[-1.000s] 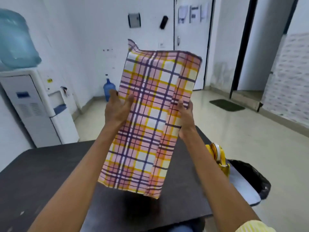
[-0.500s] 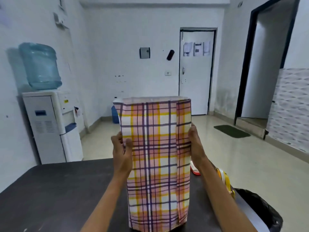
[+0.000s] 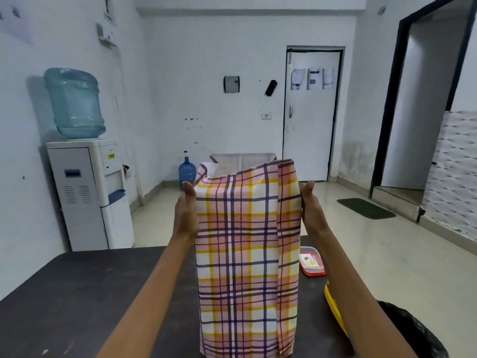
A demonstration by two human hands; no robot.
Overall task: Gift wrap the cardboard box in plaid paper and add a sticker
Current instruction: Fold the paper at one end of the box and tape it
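The box wrapped in pink, yellow and purple plaid paper (image 3: 245,254) stands upright on end on the dark table (image 3: 77,293). The paper's top edge stands open above the box, and the cardboard itself is hidden inside. My left hand (image 3: 186,210) presses flat against the left side near the top, fingers straight. My right hand (image 3: 309,206) presses the right side in the same way. A vertical paper overlap runs down the front right.
A small red-lidded container (image 3: 311,262) lies on the table right of the box, with a yellow tape dispenser (image 3: 334,311) behind my right forearm. A black bin bag (image 3: 413,334) sits at the lower right. A water dispenser (image 3: 87,189) stands by the left wall.
The wrapped box went from tilted and lifted to standing upright on the table. Both hands slid to the sides with fingers straightened. The camera view has risen.
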